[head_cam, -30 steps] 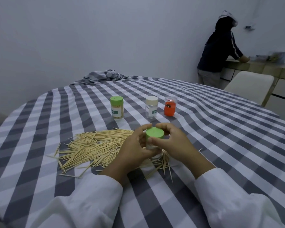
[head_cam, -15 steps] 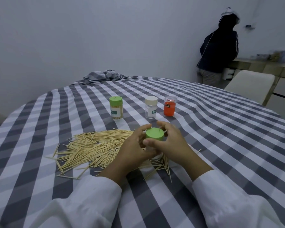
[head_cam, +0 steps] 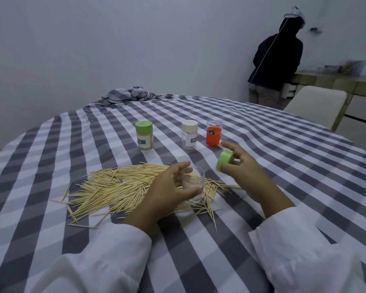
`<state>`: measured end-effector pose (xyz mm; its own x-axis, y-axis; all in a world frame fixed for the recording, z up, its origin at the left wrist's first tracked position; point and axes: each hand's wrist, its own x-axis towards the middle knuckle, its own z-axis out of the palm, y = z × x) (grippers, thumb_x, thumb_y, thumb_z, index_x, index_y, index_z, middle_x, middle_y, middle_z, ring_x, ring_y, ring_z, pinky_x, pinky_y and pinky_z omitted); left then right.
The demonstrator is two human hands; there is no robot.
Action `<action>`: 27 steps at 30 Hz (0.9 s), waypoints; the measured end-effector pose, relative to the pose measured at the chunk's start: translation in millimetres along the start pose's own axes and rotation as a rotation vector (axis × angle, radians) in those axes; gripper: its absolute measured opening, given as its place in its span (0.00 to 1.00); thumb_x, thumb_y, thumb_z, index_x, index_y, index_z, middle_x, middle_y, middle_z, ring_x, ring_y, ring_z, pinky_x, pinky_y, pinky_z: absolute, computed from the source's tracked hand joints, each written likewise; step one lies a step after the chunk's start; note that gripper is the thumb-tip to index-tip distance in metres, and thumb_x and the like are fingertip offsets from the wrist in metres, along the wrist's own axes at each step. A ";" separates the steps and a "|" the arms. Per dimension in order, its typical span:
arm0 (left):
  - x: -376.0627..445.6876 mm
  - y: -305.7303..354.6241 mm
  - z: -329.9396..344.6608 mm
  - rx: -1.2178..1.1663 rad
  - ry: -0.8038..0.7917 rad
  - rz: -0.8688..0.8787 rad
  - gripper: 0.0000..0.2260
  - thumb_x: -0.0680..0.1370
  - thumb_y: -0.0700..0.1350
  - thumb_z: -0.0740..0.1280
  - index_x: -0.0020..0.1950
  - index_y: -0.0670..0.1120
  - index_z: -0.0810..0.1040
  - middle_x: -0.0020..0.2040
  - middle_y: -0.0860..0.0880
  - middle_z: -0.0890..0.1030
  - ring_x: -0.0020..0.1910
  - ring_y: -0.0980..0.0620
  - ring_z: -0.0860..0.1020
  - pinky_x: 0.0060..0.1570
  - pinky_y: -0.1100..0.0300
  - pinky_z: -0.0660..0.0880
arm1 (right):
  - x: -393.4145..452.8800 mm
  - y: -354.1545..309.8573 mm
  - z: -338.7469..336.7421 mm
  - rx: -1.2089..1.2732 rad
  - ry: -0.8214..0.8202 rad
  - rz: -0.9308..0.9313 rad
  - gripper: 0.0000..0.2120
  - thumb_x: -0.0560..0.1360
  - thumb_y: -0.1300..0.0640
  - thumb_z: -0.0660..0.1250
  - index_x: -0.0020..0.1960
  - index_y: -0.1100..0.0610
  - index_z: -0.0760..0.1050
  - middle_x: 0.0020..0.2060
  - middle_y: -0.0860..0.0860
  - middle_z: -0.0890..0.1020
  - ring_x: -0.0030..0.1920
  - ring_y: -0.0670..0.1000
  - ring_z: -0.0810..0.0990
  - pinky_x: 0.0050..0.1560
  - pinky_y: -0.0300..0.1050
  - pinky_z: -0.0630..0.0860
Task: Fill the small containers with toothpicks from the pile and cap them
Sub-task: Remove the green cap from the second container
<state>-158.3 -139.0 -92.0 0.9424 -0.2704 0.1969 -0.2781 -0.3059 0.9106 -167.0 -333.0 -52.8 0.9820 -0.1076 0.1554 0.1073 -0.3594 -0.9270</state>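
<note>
My left hand (head_cam: 169,187) grips a small clear container (head_cam: 194,182) that stands uncapped on the right end of the toothpick pile (head_cam: 123,187). My right hand (head_cam: 243,172) holds its green cap (head_cam: 225,160) to the right of and a little above the container, tilted on edge. Farther back stand three more containers: one with a green cap and full of toothpicks (head_cam: 144,135), one with a cream cap (head_cam: 189,134), and an orange one with a clear lid (head_cam: 214,133).
The round table (head_cam: 283,166) wears a grey and white checked cloth, bunched into folds (head_cam: 129,95) at the far edge. A pale chair (head_cam: 315,104) stands at the back right. A person in a dark hoodie (head_cam: 275,60) stands at a counter beyond it.
The green cap was on the container between both hands. My right hand has lifted it off and carried it to the right. My left hand still holds the container.
</note>
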 end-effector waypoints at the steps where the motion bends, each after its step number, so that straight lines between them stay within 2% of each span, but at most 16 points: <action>1: 0.2 0.2 -0.1 0.001 -0.003 -0.004 0.36 0.66 0.42 0.78 0.71 0.50 0.68 0.62 0.54 0.77 0.58 0.57 0.78 0.58 0.60 0.76 | 2.3 4.9 -7.0 -0.045 0.027 0.055 0.26 0.72 0.62 0.68 0.66 0.43 0.68 0.60 0.51 0.70 0.56 0.52 0.74 0.52 0.46 0.74; 5: 0.0 1.2 -0.3 -0.003 0.001 -0.009 0.36 0.66 0.42 0.78 0.71 0.50 0.68 0.62 0.54 0.77 0.58 0.56 0.78 0.57 0.61 0.76 | 3.9 24.7 -27.3 -0.150 0.108 0.256 0.22 0.73 0.60 0.69 0.65 0.51 0.67 0.59 0.53 0.71 0.56 0.54 0.74 0.58 0.53 0.75; 7: -0.8 2.6 -0.6 0.002 -0.002 -0.011 0.36 0.66 0.42 0.78 0.71 0.50 0.68 0.61 0.55 0.77 0.59 0.57 0.77 0.57 0.63 0.76 | 3.6 32.1 -30.9 -0.214 0.154 0.288 0.25 0.73 0.56 0.70 0.67 0.52 0.66 0.62 0.54 0.72 0.57 0.53 0.73 0.59 0.50 0.73; 10: -1.9 3.6 -0.8 -0.008 0.007 -0.015 0.35 0.66 0.40 0.78 0.71 0.49 0.68 0.61 0.54 0.77 0.58 0.57 0.78 0.57 0.63 0.76 | 1.5 37.1 -34.0 -0.204 0.207 0.312 0.30 0.74 0.54 0.69 0.72 0.53 0.61 0.68 0.55 0.68 0.64 0.55 0.70 0.61 0.49 0.71; 11: -2.2 3.9 -0.8 -0.016 0.012 -0.017 0.35 0.66 0.40 0.78 0.71 0.49 0.68 0.61 0.54 0.78 0.58 0.57 0.78 0.57 0.62 0.76 | -0.4 37.7 -36.9 -0.206 0.228 0.321 0.29 0.75 0.56 0.68 0.72 0.54 0.61 0.68 0.55 0.68 0.63 0.55 0.71 0.58 0.47 0.71; 13: -2.7 4.4 -1.2 -0.018 0.016 -0.019 0.35 0.66 0.40 0.78 0.71 0.49 0.69 0.60 0.54 0.78 0.58 0.57 0.78 0.57 0.62 0.76 | -5.7 38.0 -43.9 -0.285 0.254 0.328 0.20 0.75 0.61 0.65 0.66 0.56 0.67 0.61 0.55 0.74 0.53 0.52 0.74 0.46 0.41 0.70; 15: -3.3 4.7 -2.0 -0.018 0.018 -0.019 0.35 0.66 0.40 0.78 0.71 0.49 0.69 0.61 0.53 0.78 0.58 0.57 0.78 0.58 0.60 0.76 | -11.0 38.2 -48.6 -0.454 0.188 0.345 0.12 0.75 0.62 0.63 0.58 0.57 0.73 0.51 0.54 0.77 0.46 0.51 0.74 0.38 0.41 0.69; 18: -4.2 4.5 -4.1 -0.017 0.031 -0.023 0.35 0.66 0.41 0.78 0.71 0.49 0.69 0.61 0.52 0.78 0.57 0.56 0.79 0.56 0.61 0.77 | -16.3 33.2 -43.8 -0.649 0.025 0.353 0.09 0.74 0.60 0.64 0.53 0.56 0.79 0.48 0.55 0.80 0.49 0.54 0.77 0.45 0.42 0.71; 21: -5.1 5.4 -8.2 -0.012 0.044 -0.034 0.36 0.66 0.41 0.78 0.71 0.48 0.69 0.61 0.52 0.78 0.56 0.56 0.79 0.51 0.66 0.77 | -17.6 27.9 -33.2 -0.707 0.009 0.297 0.09 0.75 0.58 0.66 0.52 0.57 0.82 0.47 0.54 0.82 0.49 0.53 0.78 0.48 0.42 0.74; 23: -4.1 7.5 -12.9 -0.005 0.049 -0.034 0.36 0.66 0.42 0.78 0.71 0.48 0.69 0.62 0.52 0.78 0.57 0.55 0.79 0.49 0.68 0.77 | -16.7 25.6 -23.1 -0.736 0.002 0.243 0.08 0.75 0.58 0.65 0.48 0.57 0.83 0.44 0.54 0.83 0.46 0.52 0.80 0.47 0.43 0.75; 27: -0.2 13.1 -23.3 0.026 0.083 -0.015 0.36 0.66 0.44 0.78 0.71 0.49 0.69 0.62 0.52 0.78 0.58 0.55 0.78 0.54 0.64 0.76 | -5.9 24.4 -0.8 -0.853 -0.014 0.095 0.09 0.75 0.55 0.66 0.44 0.55 0.84 0.43 0.53 0.80 0.42 0.51 0.79 0.45 0.45 0.78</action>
<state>-157.7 -121.7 -71.7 0.9583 -0.1895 0.2137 -0.2675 -0.3332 0.9041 -170.3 -341.8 -76.1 0.9832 -0.1635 0.0806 -0.1240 -0.9241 -0.3615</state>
